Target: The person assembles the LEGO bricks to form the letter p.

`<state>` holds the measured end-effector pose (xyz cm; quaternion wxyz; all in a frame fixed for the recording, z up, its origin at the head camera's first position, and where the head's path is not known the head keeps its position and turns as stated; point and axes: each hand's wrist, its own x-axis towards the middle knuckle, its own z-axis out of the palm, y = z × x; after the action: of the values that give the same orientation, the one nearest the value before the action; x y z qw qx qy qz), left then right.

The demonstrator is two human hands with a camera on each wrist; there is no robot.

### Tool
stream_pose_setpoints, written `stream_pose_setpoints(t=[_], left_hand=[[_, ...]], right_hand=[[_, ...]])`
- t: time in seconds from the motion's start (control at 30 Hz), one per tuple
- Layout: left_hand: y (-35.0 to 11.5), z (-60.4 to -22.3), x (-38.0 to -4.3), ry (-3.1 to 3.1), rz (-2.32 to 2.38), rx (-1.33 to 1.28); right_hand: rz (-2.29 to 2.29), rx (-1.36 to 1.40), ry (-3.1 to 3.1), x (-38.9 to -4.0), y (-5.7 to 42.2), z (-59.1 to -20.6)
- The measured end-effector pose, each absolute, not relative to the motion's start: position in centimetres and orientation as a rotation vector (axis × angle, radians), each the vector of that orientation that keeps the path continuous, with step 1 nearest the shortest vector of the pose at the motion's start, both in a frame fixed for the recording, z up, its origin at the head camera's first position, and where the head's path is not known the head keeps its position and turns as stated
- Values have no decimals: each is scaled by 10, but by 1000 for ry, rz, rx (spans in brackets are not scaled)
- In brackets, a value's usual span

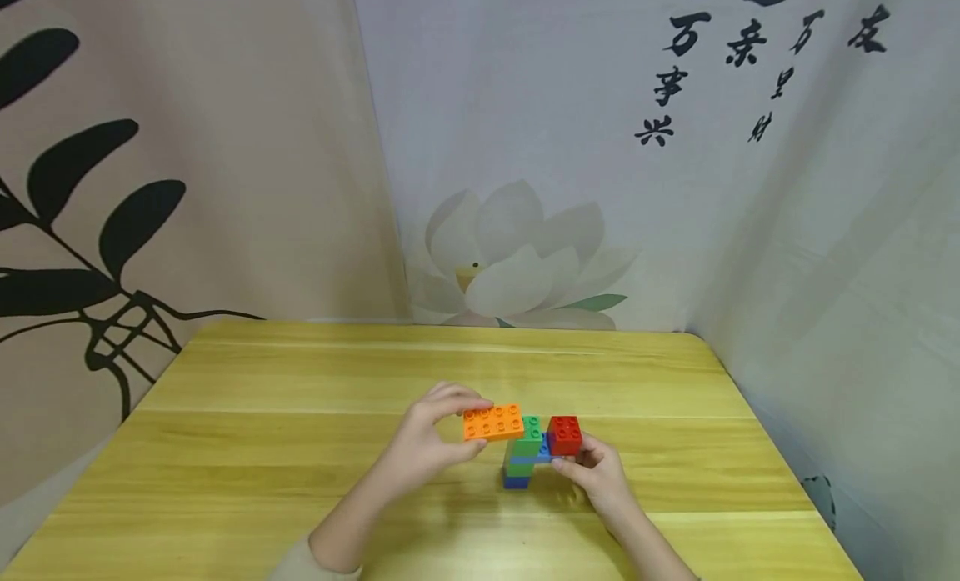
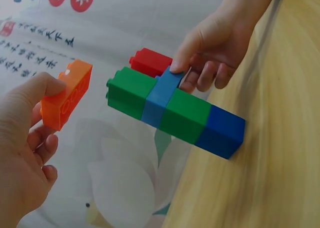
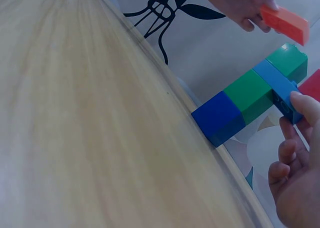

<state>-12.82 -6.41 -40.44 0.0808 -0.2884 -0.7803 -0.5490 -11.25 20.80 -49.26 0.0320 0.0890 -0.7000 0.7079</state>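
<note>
An orange building brick (image 1: pixel 492 423), studs up, is pinched between thumb and fingers of my left hand (image 1: pixel 423 435). In the left wrist view it hangs apart from the upright stack of bricks, close to the stack's top. The stack has a dark blue brick (image 2: pixel 221 132) at the bottom, then a green brick (image 2: pixel 186 115), a longer light blue brick (image 2: pixel 162 95) jutting sideways, and another green brick (image 2: pixel 131 92) on top. A red brick (image 1: pixel 565 435) sits on the jutting end. My right hand (image 1: pixel 602 481) pinches that end, its thumb on the light blue brick.
The wooden table (image 1: pixel 262 448) spreads out around both hands. Behind it hangs a pale cloth backdrop (image 1: pixel 525 106) with a printed flower and dark writing. The table's back edge lies beyond the stack.
</note>
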Motion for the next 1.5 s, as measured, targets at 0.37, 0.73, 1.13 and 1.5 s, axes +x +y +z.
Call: stream_pose_setpoints(t=[0.37, 0.73, 1.13, 1.5], left_hand=[[-46, -394, -137, -2354, -1635, -952], [-27, -397, -148, -2387, -1616, -1040], [-16, -402, -153, -2437, -1609, -1053], [-13, -400, -151, -2488, -1604, -1047]], right_hand=[[2169, 275, -2164, -112, 208, -492], [2139, 318, -2177, -112, 208, -492], [2144, 300, -2193, -113, 208, -491], [2172, 340, -2189, -113, 209, -492]])
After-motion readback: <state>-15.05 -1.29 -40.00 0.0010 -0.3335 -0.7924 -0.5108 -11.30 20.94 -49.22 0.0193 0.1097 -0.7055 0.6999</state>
